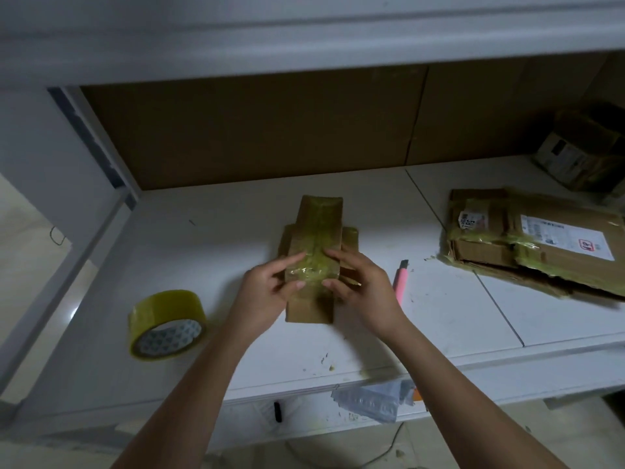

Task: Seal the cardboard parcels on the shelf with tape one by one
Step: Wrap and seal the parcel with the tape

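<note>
Parcel (316,238) flaps perhaps under hands

One head-worn camera, looking forward and down.
I see only this close wide view; it faces the white shelf (220,211) beyond my left hand (267,292) and right hand (363,292).
</note>
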Demonstrator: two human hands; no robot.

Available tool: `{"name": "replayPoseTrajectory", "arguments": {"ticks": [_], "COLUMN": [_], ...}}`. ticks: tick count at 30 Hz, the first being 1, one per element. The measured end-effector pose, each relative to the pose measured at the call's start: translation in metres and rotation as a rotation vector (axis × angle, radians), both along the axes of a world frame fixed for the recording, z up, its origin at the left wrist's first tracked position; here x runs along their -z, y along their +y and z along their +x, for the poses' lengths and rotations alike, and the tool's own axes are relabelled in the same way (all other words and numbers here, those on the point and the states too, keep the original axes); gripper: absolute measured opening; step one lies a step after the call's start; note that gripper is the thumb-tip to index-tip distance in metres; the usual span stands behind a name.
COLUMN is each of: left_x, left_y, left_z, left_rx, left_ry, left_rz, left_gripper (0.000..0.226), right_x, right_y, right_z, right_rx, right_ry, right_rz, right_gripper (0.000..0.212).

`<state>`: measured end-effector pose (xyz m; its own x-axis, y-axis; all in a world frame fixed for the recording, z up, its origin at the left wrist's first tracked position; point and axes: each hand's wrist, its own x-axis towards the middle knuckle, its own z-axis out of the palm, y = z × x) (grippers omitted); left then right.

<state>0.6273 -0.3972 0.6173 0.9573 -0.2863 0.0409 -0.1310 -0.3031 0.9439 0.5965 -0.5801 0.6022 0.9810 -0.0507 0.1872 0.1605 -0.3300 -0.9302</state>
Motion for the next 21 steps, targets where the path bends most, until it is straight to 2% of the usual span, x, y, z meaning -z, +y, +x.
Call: {"name": "replayPoseTrajectory", "arguments": {"ticks": [7, 11, 15, 21], "left_x": [0.009, 0.013, 0.019, 0.021], "left_y": [-0.006, -0.013, -0.014, -0.009], "left_z": [-0.005, -0.009, -0.01, -0.004], "left_rx": [-0.043, -0.03, -0.024, 0.001], "left_ry": [-0.056, -0.076, -0.061, -0.075], "left_rz": [0.045, 0.047, -0.005, -0.015], "left_gripper": [0.042, 0.042, 0.048, 0.04], "right_x": [-0.003, -0.001, 0.001, 0.003], "right_y": [-0.018, -0.026, -0.029, -0.03], "right_z": [-0.002, -0.004, -0.002, -0.002], "right_rx": [-0.055, -0.061, -0.08, -0.087], "right_ry": [0.084, 0.148, 0.164, 0.163], "right_rz": [-0.055, 0.007, 0.042, 0.058], "right_gripper": [0.044, 0.04, 0.041, 0.045]}}
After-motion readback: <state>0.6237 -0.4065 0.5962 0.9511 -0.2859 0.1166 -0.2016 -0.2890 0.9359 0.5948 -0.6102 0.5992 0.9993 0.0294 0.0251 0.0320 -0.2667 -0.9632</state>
